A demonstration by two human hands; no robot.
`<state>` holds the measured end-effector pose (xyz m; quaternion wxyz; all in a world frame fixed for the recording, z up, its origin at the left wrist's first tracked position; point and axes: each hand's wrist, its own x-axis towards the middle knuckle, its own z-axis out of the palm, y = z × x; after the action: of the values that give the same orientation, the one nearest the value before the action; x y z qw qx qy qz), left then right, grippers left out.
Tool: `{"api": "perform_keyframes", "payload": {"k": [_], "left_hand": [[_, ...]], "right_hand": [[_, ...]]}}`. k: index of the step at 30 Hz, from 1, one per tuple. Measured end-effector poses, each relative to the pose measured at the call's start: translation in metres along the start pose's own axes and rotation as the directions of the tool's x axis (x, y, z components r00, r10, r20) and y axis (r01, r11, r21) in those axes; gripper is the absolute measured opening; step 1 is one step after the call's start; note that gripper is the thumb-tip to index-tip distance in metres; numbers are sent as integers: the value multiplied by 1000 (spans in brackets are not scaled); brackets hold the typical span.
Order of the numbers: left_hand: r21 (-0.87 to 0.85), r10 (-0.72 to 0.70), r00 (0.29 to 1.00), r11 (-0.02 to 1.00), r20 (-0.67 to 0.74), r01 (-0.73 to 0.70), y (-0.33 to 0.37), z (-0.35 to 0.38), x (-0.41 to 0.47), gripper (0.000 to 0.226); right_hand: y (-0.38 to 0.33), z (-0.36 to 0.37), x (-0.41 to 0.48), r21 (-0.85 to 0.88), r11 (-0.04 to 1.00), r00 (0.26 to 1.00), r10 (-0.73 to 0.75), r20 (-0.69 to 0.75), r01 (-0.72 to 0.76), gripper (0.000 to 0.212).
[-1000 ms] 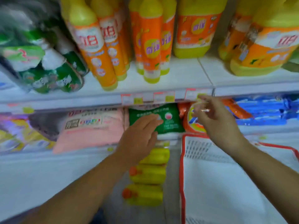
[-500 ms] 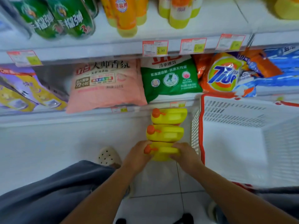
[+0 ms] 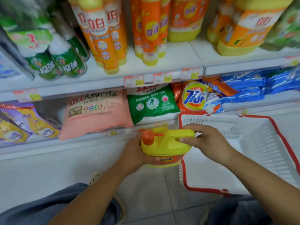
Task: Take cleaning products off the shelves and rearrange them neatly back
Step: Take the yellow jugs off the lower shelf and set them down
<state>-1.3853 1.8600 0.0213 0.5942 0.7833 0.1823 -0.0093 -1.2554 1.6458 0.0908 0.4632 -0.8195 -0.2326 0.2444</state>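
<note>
A yellow detergent jug (image 3: 164,144) with an orange cap and an orange label is held up in front of the lower shelf. My left hand (image 3: 132,153) wraps around its left side and underside. My right hand (image 3: 207,142) grips the jug's handle from the right. Behind the jug, another yellow jug (image 3: 159,129) is mostly hidden. The upper shelf (image 3: 172,60) carries orange and yellow bottles (image 3: 149,33) and large yellow jugs (image 3: 243,30).
A white basket with a red rim (image 3: 285,140) stands on the floor at the right. The lower shelf holds a pink bag (image 3: 95,114), a green bag (image 3: 151,103), an orange Tide bag (image 3: 194,96) and blue packs (image 3: 253,85). Green bottles (image 3: 65,62) stand upper left.
Both hands took hold of the nearest yellow jug on the floor and lifted it up toward the shelves. The view has tilted upward again.
</note>
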Motion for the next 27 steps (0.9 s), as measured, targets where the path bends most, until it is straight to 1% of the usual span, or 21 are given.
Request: {"api": "perform_keyframes", "payload": {"k": [2,3,4,5,6,7,10,15,18,20,23,25,27], "left_hand": [[11,69,997,998,-39,-68,39,-2,7,75],[17,100,993,995,-64,-99,59,-3,11,74],[24,134,986,991,-97,-132,77,-5,18,74],[39,170,979,985,-117,-166,94,-5,26,72],[50,209,970,978,-121,-204,113,-5,34,71],[58,249,961,968,-117,-244,130,-4,43,71],[76,359,925,933,-121,-352,175,-2,76,72],[130,487,858,873,-166,-471,232,-3,137,73],[147,538,818,843,-202,-518,253,-6,176,79],[162,564,791,826,-238,-540,257,-8,200,83],[149,552,787,833,-275,-533,251,-3,232,84],[120,531,797,846,-289,-520,246,0,250,85],[86,521,792,848,-318,-523,244,3,267,83]], "right_hand": [[-11,-30,-1,200,979,998,-41,-54,51,38],[-12,-42,0,239,968,997,-64,-44,73,54],[-12,-51,0,228,970,996,-80,-26,84,70],[-12,-57,3,186,978,996,-94,-10,94,79],[-12,-61,7,163,981,994,-105,-18,106,80],[-10,-65,14,145,982,991,-117,-59,124,76],[-14,-91,50,125,971,956,-172,-239,206,64],[-42,-148,118,82,929,888,-316,-335,361,63],[-58,-170,155,43,905,855,-382,-351,422,56],[-65,-183,179,5,895,841,-417,-343,446,55],[-62,-195,208,-42,897,848,-431,-308,441,60],[-56,-197,222,-8,903,862,-412,-295,429,58],[-48,-196,236,49,906,869,-386,-310,420,57]]}}
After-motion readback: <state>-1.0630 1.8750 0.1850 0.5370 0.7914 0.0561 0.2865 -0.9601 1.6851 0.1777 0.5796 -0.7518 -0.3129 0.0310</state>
